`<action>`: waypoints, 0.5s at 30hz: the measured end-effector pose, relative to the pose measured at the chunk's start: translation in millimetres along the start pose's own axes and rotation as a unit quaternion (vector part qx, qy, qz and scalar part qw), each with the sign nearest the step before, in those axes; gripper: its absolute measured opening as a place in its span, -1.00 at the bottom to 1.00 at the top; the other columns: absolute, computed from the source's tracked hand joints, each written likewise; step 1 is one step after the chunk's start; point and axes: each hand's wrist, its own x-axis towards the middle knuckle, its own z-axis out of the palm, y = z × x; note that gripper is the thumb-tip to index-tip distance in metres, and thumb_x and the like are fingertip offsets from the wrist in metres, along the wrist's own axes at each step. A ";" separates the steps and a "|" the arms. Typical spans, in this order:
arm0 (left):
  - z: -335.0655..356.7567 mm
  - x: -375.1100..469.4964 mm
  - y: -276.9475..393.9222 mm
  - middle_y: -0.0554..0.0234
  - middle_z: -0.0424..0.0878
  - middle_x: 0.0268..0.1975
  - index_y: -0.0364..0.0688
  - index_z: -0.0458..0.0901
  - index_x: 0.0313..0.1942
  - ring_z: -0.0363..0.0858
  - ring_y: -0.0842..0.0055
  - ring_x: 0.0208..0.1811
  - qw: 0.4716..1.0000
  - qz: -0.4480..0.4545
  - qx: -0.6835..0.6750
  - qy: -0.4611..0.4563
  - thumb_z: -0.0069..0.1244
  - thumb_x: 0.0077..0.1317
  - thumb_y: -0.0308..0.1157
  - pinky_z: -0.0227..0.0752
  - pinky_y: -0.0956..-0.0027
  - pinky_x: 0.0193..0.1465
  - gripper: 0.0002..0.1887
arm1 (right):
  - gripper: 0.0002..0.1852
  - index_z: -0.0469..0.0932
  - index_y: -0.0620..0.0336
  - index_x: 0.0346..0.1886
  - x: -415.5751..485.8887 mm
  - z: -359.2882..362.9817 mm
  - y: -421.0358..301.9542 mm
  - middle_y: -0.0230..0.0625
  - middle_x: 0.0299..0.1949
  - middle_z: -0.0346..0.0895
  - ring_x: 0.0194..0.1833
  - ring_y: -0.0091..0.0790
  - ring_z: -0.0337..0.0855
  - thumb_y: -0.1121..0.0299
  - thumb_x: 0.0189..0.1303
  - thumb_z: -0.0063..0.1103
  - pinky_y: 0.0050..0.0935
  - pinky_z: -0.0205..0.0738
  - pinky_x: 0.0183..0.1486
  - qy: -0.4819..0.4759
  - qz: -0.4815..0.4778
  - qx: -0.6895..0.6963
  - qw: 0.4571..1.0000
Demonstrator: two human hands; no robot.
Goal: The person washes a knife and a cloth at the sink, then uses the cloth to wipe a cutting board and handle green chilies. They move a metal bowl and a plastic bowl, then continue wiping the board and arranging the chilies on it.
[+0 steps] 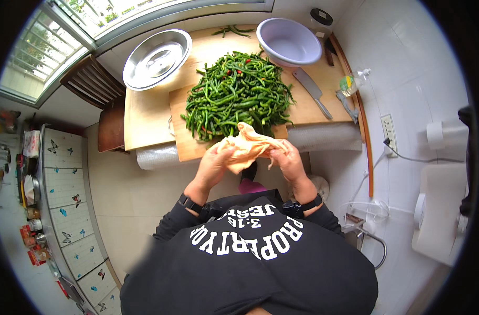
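Between my two hands is a crumpled, pale orange piece of soft material [245, 149], a cloth or a thin glove; I cannot tell which. My left hand [214, 163] grips its left side, and my right hand [289, 160] pinches its right end. Both hands are in front of the table's near edge, at the near side of a large heap of green chili peppers [239, 94]. A few red peppers show among the green ones. The heap lies on a wooden cutting board [179, 134], whose near edge juts past the table.
A cleaver [311, 88] lies right of the peppers. Behind stand a steel basin [158, 59] and a lavender plastic basin [289, 41]. Several loose peppers [233, 30] lie at the table's back. A clear bottle [353, 82] is at the right edge, a wooden chair [105, 102] at the left.
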 end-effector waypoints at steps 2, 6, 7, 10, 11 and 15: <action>-6.6 7.1 19.3 0.08 0.64 0.07 -0.38 0.45 0.19 0.65 0.44 0.04 0.999 0.042 -0.016 0.018 -0.12 0.50 -0.26 0.52 0.39 0.15 -0.59 | -0.81 0.53 0.33 -0.12 22.3 -13.1 -28.8 -0.42 -0.36 0.53 -0.36 -0.63 0.50 0.39 0.37 0.05 -0.62 0.44 -0.26 -0.001 0.015 -0.008 1.000; -4.3 26.5 48.5 0.45 0.60 -0.23 -0.09 0.46 -0.32 0.47 0.80 -0.26 0.971 0.147 0.065 0.175 0.04 0.40 -0.47 0.39 0.62 -0.13 -0.88 | -0.73 0.52 0.31 -0.01 86.3 -38.0 -59.2 -0.38 -0.09 0.51 -0.10 -0.60 0.45 0.30 0.43 0.01 -0.59 0.38 -0.03 -0.051 -0.134 -0.091 0.985; -8.5 30.3 51.4 0.41 0.61 -0.22 -0.11 0.46 -0.29 0.48 0.77 -0.24 0.969 0.177 0.057 0.161 0.03 0.38 -0.53 0.37 0.63 -0.10 -0.89 | -0.76 0.49 0.28 0.04 100.8 -31.9 -74.3 -0.36 -0.04 0.51 -0.11 -0.62 0.45 0.36 0.43 -0.01 -0.60 0.38 -0.04 -0.057 -0.156 -0.083 0.983; -6.4 41.3 72.7 0.28 0.64 -0.15 -0.16 0.47 -0.22 0.58 0.66 -0.15 0.970 0.186 -0.008 0.158 -0.01 0.39 -0.54 0.45 0.55 0.00 -0.93 | -0.78 0.50 0.27 0.04 140.1 -23.9 -79.4 -0.42 -0.12 0.57 -0.15 -0.66 0.51 0.37 0.47 -0.01 -0.63 0.44 -0.07 -0.071 -0.088 0.067 0.991; -2.3 44.2 81.5 0.25 0.65 -0.13 -0.18 0.47 -0.20 0.60 0.62 -0.13 0.968 0.182 -0.029 0.172 -0.02 0.41 -0.52 0.47 0.52 0.01 -0.95 | -0.76 0.51 0.28 0.02 146.2 -21.0 -82.3 -0.41 -0.12 0.58 -0.14 -0.65 0.53 0.32 0.48 -0.02 -0.62 0.45 -0.05 -0.084 -0.085 0.077 0.990; -15.9 53.9 108.5 0.11 0.67 -0.07 -0.25 0.49 -0.14 0.66 0.47 -0.06 0.979 0.136 -0.042 0.147 -0.09 0.49 -0.37 0.55 0.34 0.08 -0.86 | -0.63 0.55 0.30 -0.05 161.9 10.2 -99.3 -0.36 -0.21 0.63 -0.21 -0.61 0.61 0.14 0.51 -0.06 -0.60 0.50 -0.10 -0.119 -0.055 0.125 0.984</action>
